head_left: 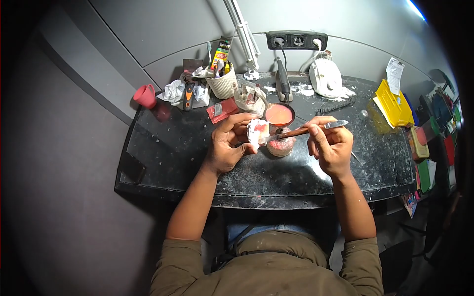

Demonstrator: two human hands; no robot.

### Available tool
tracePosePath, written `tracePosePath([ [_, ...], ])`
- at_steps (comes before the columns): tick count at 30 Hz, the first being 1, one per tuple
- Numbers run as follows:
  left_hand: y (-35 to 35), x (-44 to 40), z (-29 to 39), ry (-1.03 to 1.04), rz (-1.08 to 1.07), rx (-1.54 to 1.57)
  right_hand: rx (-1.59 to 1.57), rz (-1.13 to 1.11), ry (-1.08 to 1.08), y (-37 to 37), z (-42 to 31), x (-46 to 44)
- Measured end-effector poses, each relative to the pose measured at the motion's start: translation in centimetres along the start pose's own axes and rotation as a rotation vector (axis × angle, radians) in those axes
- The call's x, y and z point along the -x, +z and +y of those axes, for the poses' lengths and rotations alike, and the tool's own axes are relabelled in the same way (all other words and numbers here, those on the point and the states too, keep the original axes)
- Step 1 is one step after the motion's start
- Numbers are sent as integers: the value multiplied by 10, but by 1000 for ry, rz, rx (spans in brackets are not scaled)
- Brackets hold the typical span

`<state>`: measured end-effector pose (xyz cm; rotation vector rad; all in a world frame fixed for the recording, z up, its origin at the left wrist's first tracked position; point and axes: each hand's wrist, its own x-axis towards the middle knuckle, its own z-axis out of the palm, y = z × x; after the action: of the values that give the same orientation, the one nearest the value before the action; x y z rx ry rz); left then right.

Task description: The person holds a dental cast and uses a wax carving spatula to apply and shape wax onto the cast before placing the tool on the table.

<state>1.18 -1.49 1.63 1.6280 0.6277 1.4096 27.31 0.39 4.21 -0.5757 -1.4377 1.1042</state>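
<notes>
My left hand [226, 146] is closed around a white plaster dental cast [256, 131] with a pink, wax-like patch on it. My right hand [332, 147] grips a wax knife [299, 132] by its brown handle; one metal end sticks out to the right past the fingers. The knife's other end points left at the cast, and whether it touches cannot be made out. Just below the knife stands a round, pink-smeared pot or burner [281, 147]. Behind it is a round dark-rimmed pan [279, 114] of pink material.
Behind the hands are a woven white basket [223, 84] of tools, a clear bag-like container [250, 98], a red packet [222, 109] and a grey handpiece [283, 84]. A pink cup [145, 96] stands far left, a white device [326, 78] and yellow box [393, 104] right. The black table [197, 190] is dusty.
</notes>
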Motion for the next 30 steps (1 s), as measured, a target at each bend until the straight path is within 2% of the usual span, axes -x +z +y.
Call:
tracePosePath([
  [6,0,0,-2,-5,3,-23,-27,1,-60,5,2,2],
  [20,-1,1,-3,-28,-9,-38,135,-23,-164,4,4,3],
  [26,-1,2,-3,-97,-19,7,113,6,-93,3,4,3],
  [30,1,0,-2,-18,-1,24,116,19,-116,5,0,2],
])
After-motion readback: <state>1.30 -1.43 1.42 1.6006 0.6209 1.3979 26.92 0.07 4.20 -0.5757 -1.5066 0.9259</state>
